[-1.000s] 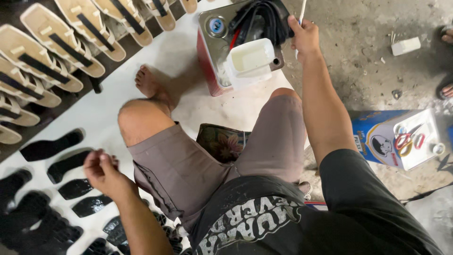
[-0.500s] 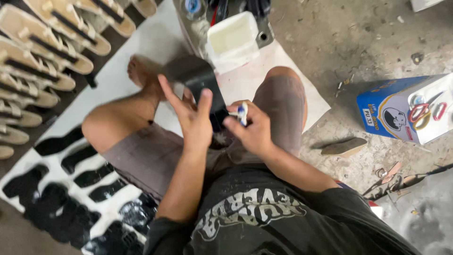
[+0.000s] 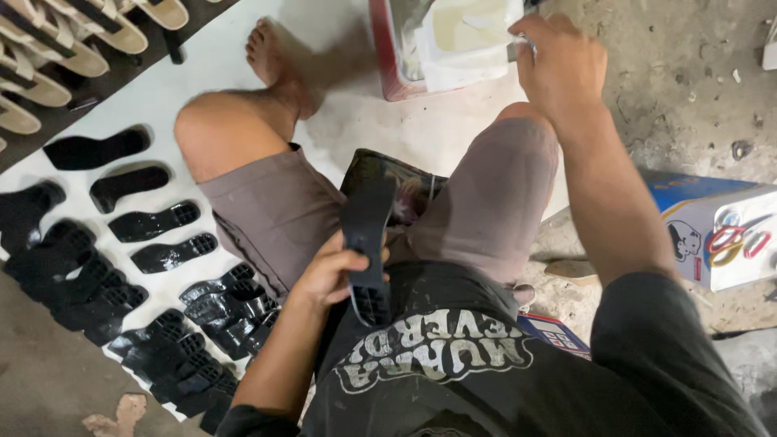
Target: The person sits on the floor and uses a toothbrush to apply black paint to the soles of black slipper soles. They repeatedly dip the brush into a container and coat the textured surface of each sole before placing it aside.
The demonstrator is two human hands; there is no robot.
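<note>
My left hand grips a black shoe sole upright over my lap, tread end toward my shirt. My right hand is stretched forward over my right knee to a white tub in a red tin. Its fingers are closed on a thin handle that is mostly hidden; what it is I cannot tell. A dark pad or board lies between my thighs under the sole.
Several black soles lie in rows on a white sheet at my left. Tan sandals line the top left corner. A blue and white carton stands on the concrete floor at right. My bare left foot rests near the tin.
My right hand left my lap and reached forward to the white tub. My left hand stays on the black sole, now held alone and lower over my lap.
</note>
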